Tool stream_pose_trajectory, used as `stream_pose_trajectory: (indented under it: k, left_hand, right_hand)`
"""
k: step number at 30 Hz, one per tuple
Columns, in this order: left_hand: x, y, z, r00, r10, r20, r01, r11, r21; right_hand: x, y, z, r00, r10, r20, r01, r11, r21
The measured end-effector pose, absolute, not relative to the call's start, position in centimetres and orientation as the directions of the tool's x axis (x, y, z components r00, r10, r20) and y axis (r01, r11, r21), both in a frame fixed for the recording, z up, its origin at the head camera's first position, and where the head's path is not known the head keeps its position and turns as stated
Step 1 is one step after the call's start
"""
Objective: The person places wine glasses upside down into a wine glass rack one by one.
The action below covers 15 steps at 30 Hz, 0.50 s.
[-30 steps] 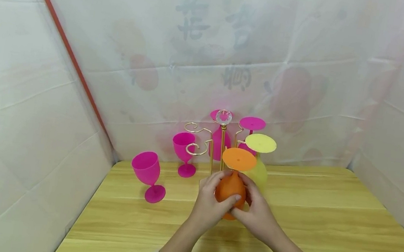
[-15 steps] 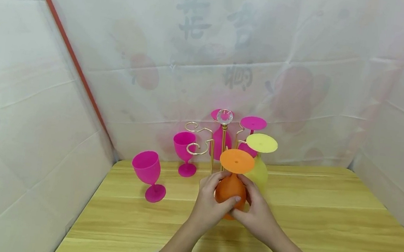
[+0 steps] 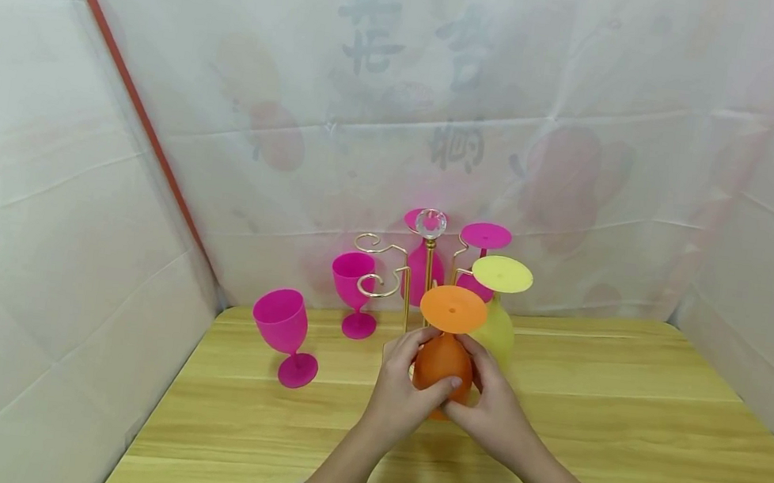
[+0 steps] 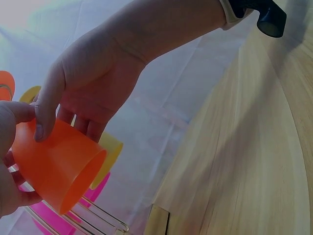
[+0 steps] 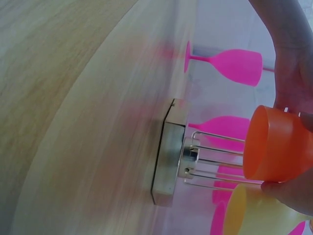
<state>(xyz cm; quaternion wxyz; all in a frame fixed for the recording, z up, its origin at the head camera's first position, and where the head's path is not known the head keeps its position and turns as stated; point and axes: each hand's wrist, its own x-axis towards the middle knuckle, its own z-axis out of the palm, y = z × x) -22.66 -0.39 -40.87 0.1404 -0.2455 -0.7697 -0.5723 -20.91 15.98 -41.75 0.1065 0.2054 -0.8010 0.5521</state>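
An orange plastic goblet (image 3: 445, 364) is upside down, its round foot uppermost, between my two hands in the head view. My left hand (image 3: 399, 390) grips the bowl from the left, its thumb across the front. From the other side my right hand (image 3: 495, 407) holds the same bowl, and the thumbs come together there. The wrist views show the open rim of the orange goblet (image 5: 274, 147) facing down beside the gold wire rack (image 5: 220, 161). Behind the hands a yellow goblet (image 3: 498, 334) hangs upside down, partly hidden.
Two upright pink goblets stand left of the rack, a nearer goblet (image 3: 280, 325) and a farther goblet (image 3: 352, 277). Inverted pink goblets hang at the rack's back, around its crystal knob (image 3: 430, 223). Bare wire hooks (image 3: 378, 284) stick out leftward. Fabric walls enclose the wooden table (image 3: 624, 428).
The foot of the orange goblet has shifted slightly left and down over the second. Both hands keep their grip and stay nearly in place.
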Motion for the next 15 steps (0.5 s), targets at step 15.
stream_pose_trajectory:
  k: [15]
  left_hand:
    - [-22.84, -0.28, -41.16, -0.837, 0.231, 0.495, 0.541, 0.217, 0.813]
  right_hand:
    - [-20.83, 16.14, -41.81, -0.898, -0.199, 0.393, -0.439, 0.327, -0.837]
